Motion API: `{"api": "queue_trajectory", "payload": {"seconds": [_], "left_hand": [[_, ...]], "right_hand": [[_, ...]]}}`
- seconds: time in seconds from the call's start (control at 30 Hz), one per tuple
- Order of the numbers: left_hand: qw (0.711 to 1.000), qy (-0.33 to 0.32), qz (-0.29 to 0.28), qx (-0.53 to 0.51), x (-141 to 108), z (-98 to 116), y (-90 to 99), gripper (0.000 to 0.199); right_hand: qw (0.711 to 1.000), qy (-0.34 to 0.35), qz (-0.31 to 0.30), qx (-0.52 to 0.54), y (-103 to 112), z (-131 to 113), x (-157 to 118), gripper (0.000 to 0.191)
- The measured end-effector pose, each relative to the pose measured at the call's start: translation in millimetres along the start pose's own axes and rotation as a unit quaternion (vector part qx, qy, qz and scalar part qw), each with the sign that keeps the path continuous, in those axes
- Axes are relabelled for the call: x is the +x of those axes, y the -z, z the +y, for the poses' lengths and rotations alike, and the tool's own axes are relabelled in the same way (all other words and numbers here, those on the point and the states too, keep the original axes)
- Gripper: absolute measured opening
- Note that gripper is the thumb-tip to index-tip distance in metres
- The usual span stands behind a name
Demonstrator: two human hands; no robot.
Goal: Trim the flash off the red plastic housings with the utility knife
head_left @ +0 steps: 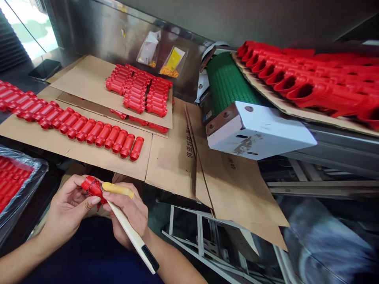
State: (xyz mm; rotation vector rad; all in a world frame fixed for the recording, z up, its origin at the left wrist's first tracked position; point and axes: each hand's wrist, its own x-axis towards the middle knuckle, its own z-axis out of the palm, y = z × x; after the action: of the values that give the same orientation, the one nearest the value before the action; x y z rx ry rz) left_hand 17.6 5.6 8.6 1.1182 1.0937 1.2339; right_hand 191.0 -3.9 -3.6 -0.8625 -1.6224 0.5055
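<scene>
A: Quick one: hands?
B: Both busy. Left hand [69, 203] pinches the red part [93, 186] in its fingers; right hand [132, 209] is closed round a white-handled tool [126, 227], its fingertips at the part.
A: Where's the part?
B: Held up over the lap, just off the near edge of the cardboard [166, 167] covering the bench [66, 59].
A: Risks?
B: Tool could skid off that curved wall into the left thumb, since the part is braced only by fingers. A loose pinch could drop it. And the row of red tubes [103, 135] lies near the edge; a bumped sheet could set some rolling, if they're round enough.
A: Counts, go.
B: One part in hand, one tool. Row: roughly ten separate at its right end, then they overlap, no total. Stacked red tubes [134, 96]: about three groups, pieces too packed. Two clear bags [174, 63], one phone [45, 69], one green belt [232, 81]. Flared red parts [296, 83] beside it: many, blurred, uncounted. One plastic-lined tray [40, 173], contents cut off.
A: Yellow piece [117, 189]?
B: One, along the right index finger. Cover or tool part, can't tell.
</scene>
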Motion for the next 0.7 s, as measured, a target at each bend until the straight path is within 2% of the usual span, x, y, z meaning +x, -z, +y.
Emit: {"api": "queue_trajectory", "payload": {"seconds": [0.2,0.37,0.43,0.5,0.6,0.7], "left_hand": [[1.0,0.004,0.013,-0.017,-2.7,-2.0,-0.8,0.016],[0.999,0.024,-0.005,-0.04,-0.1,-3.6,-0.3,0.013],[0.997,0.038,-0.008,-0.063,-0.1,-2.8,-1.0,0.02],[0.991,0.074,-0.002,-0.111,-1.0,-0.5,-1.4,0.032],[0.968,0.178,0.006,-0.175,-1.8,3.5,1.0,0.042],[0.945,0.272,-0.024,-0.18,-0.4,5.3,7.7,0.044]], "right_hand": [[1.0,-0.013,0.004,0.005,2.5,-2.5,-2.6,0.024],[0.998,-0.045,-0.013,0.035,6.9,-4.2,-1.9,0.019],[0.997,-0.069,-0.01,0.036,10.1,-3.7,-1.9,0.018],[0.993,-0.114,0.012,0.034,16.0,-1.7,-0.6,0.014],[0.974,-0.217,0.031,0.048,27.8,3.3,6.1,0.013],[0.939,-0.326,-0.041,0.107,35.1,7.7,16.6,0.02]]}}
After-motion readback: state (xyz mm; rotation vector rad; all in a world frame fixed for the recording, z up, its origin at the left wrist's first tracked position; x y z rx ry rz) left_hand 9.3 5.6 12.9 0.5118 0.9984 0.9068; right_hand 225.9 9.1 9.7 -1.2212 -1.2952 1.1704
